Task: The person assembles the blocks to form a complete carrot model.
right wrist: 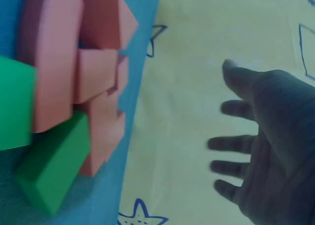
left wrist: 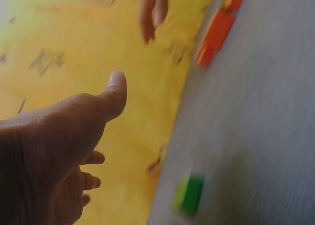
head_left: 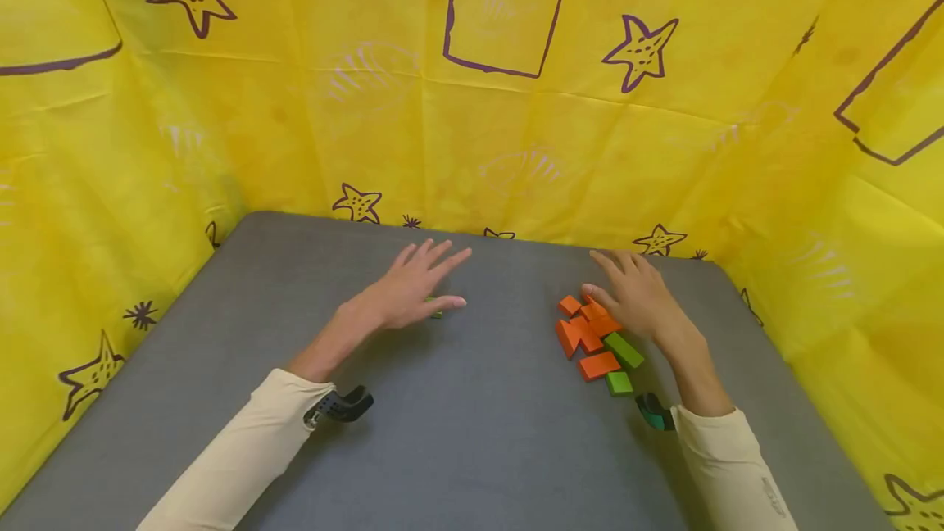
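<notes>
My left hand [head_left: 408,289] hovers over the grey table with fingers spread and nothing in it. Beneath its thumb, partly covered in the head view, lies a green block [left wrist: 189,194]. My right hand [head_left: 636,293], fingers also spread and holding nothing, is above the far right side of a cluster of orange blocks [head_left: 599,365]. Two green blocks [head_left: 624,350] lie at the near right side of that cluster. In the right wrist view the orange pieces [right wrist: 98,75] sit close together, one with a triangular end, and the right palm shows bare.
A grey table [head_left: 487,449] spreads under both hands. Yellow cloth [head_left: 472,146] with purple starfish drawings stands around its back and sides. Dark wrist straps [head_left: 347,405] stick out below both sleeves.
</notes>
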{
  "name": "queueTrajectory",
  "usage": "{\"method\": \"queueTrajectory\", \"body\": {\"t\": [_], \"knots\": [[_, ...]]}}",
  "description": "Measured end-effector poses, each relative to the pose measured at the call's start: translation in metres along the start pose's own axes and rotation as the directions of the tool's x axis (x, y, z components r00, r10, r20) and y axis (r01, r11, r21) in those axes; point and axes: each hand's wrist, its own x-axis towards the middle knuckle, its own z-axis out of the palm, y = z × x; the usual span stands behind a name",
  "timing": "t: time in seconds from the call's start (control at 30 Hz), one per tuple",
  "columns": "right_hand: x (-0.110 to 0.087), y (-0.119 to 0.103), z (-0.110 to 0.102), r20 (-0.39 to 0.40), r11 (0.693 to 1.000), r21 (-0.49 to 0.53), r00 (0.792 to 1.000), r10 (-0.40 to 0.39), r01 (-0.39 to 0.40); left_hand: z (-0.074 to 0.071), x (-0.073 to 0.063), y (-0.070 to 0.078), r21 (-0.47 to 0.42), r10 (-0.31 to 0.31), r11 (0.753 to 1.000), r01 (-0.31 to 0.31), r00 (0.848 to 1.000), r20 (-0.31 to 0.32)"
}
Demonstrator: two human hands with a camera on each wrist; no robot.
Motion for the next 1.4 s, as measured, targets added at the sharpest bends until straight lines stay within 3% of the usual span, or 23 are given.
{"method": "queueTrajectory", "body": {"t": [0.13, 0.3, 0.4, 0.5, 0.67, 0.87, 1.1, 1.27, 1.4], "knots": [[-0.018, -0.007, 0.005, 0.035, 0.999, -0.033, 0.999, -0.023, 0.024, 0.018, 0.021, 0.037, 0.03, 0.125, 0.992, -0.126, 0.991, 0.043], [-0.039, -0.018, 0.007, 0.149, 0.998, -0.053, 0.989, -0.02, 0.028, 0.043, 0.051, 0.087, 0.072, 0.255, 0.962, -0.264, 0.961, 0.107], [-0.05, -0.025, 0.011, 0.187, 0.998, -0.04, 0.982, -0.034, 0.043, 0.059, 0.07, 0.111, 0.096, 0.286, 0.949, -0.299, 0.949, 0.134], [-0.058, -0.032, 0.017, 0.204, 0.999, -0.044, 0.979, -0.017, 0.026, 0.075, 0.088, 0.126, 0.135, 0.274, 0.948, -0.287, 0.955, 0.11], [-0.06, -0.042, 0.029, 0.198, 0.992, -0.125, 0.98, 0.017, 0.008, 0.089, 0.101, 0.134, 0.177, 0.217, 0.957, -0.227, 0.973, 0.077], [-0.063, -0.041, 0.03, 0.22, 0.985, -0.174, 0.975, 0.039, 0.0, 0.089, 0.11, 0.136, 0.186, 0.181, 0.962, -0.2, 0.977, 0.115], [-0.064, -0.041, 0.023, 0.252, 0.988, -0.152, 0.967, 0.041, -0.002, 0.096, 0.119, 0.153, 0.175, 0.142, 0.971, -0.163, 0.982, 0.128], [-0.063, -0.042, 0.027, 0.222, 0.991, -0.133, 0.975, 0.021, 0.009, 0.106, 0.12, 0.161, 0.211, 0.121, 0.968, -0.133, 0.99, 0.07], [-0.064, -0.04, 0.028, 0.192, 0.991, -0.135, 0.981, -0.002, 0.028, 0.111, 0.121, 0.159, 0.222, 0.141, 0.965, -0.141, 0.99, 0.016]]}}
